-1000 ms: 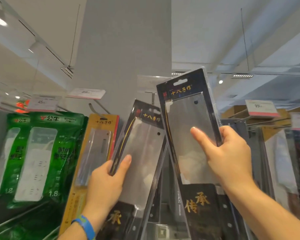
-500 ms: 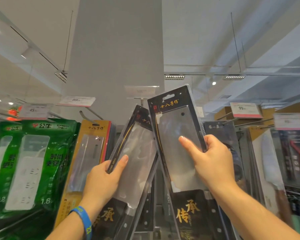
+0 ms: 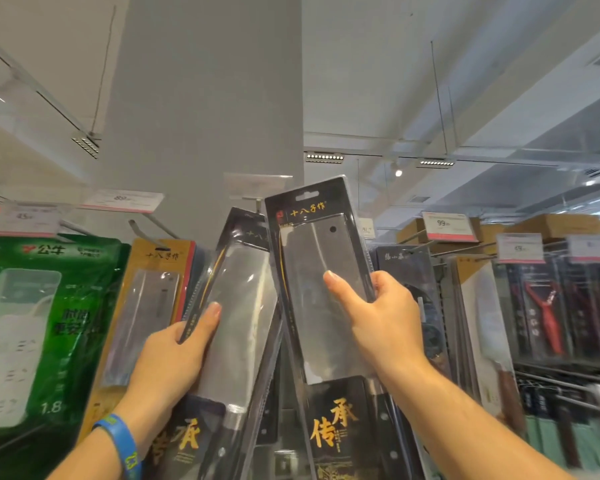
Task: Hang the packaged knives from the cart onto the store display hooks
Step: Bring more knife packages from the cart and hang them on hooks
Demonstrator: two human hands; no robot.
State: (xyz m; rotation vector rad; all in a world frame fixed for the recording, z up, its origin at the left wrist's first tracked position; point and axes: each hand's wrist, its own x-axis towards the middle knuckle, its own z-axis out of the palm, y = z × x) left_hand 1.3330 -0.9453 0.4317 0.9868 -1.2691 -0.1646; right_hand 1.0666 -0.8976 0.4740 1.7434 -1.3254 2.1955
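Two packaged cleavers are held up in front of the grey pillar (image 3: 205, 98), one per hand. The right hand (image 3: 385, 317) grips the right cleaver pack (image 3: 319, 271) by its edge, thumb across the clear blister. The left hand (image 3: 174, 355) grips the left cleaver pack (image 3: 243, 306) likewise. Both packs stand near upright, long axis vertical, handle end down, tops leaning together. For a clean hang, the hang slot (image 3: 307, 195) should line up with the display hook (image 3: 258, 202) before the pillar, then slide squarely back.
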